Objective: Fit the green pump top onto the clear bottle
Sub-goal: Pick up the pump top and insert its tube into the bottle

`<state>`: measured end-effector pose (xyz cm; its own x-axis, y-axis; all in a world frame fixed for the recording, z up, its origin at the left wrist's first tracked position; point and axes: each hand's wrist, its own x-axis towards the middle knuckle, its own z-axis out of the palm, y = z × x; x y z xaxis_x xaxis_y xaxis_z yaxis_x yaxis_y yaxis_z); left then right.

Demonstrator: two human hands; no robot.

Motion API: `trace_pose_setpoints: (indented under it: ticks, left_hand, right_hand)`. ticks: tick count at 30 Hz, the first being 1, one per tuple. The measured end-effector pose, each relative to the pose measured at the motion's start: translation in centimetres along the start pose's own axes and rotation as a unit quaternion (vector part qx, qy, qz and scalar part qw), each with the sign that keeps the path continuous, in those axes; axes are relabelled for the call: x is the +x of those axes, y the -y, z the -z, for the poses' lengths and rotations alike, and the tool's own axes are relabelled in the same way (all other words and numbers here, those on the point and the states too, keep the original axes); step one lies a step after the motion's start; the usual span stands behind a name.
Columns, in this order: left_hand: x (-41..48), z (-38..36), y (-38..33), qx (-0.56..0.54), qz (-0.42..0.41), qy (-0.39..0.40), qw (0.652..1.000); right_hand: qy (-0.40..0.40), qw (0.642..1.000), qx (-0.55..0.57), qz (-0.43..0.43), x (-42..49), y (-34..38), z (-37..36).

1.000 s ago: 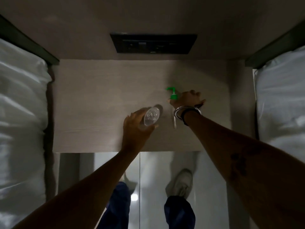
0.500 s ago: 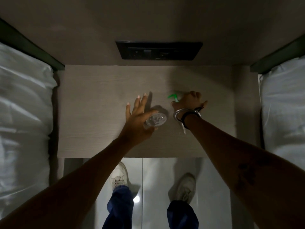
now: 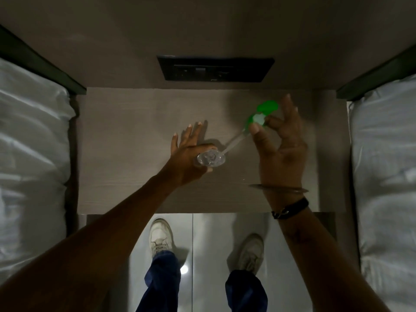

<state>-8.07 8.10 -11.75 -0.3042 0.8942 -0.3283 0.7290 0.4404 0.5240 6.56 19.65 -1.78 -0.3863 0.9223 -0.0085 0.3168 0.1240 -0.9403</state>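
The clear bottle (image 3: 210, 159) stands upright on the wooden bedside table (image 3: 126, 136), seen from above. My left hand (image 3: 189, 154) steadies it between thumb and palm, with the fingers stretched out away from it. My right hand (image 3: 281, 149) is raised above the table and pinches the green pump top (image 3: 261, 115) between thumb and forefinger. The pump's clear dip tube (image 3: 234, 144) slants down to the left, and its tip is at the bottle's mouth.
White beds (image 3: 29, 167) flank the table on both sides. A dark socket panel (image 3: 215, 68) sits on the wall behind. My feet in white shoes (image 3: 161, 237) stand on the glossy floor in front of the table.
My right hand has lifted the green pump top off the table and turned palm-up, bringing the tube's tip to the bottle. My left hand stays at the bottle.
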Motion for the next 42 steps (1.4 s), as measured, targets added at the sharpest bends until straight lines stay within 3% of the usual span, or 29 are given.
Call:
trace_pose_setpoints:
  ticks: [6,22,30,36,42]
  left_hand:
    - [0.1,-0.4,0.3,0.018,0.007,0.014,1.000]
    - [-0.1,-0.7,0.1,-0.025,0.033,-0.011,0.999]
    - [0.0,-2.6,1.0,-0.134,0.053,-0.056,0.988]
    - [-0.1,-2.9,0.9,-0.196,0.057,-0.078,0.976]
    - [-0.1,-3.7,1.7,-0.198,0.061,-0.089,0.974]
  right_hand:
    - [0.049,0.996,-0.051,0.048,-1.0,-0.9,-1.9]
    - [0.087,0.967,-0.130,0.200,-1.6,-3.0,-3.1]
    - [0.164,0.946,-0.239,0.147,-2.9,-7.9,-5.5]
    - [0.119,0.953,-0.237,0.148,-2.8,-8.7,-6.0]
    - [0.217,0.942,-0.184,0.178,-1.2,-9.9,-5.3]
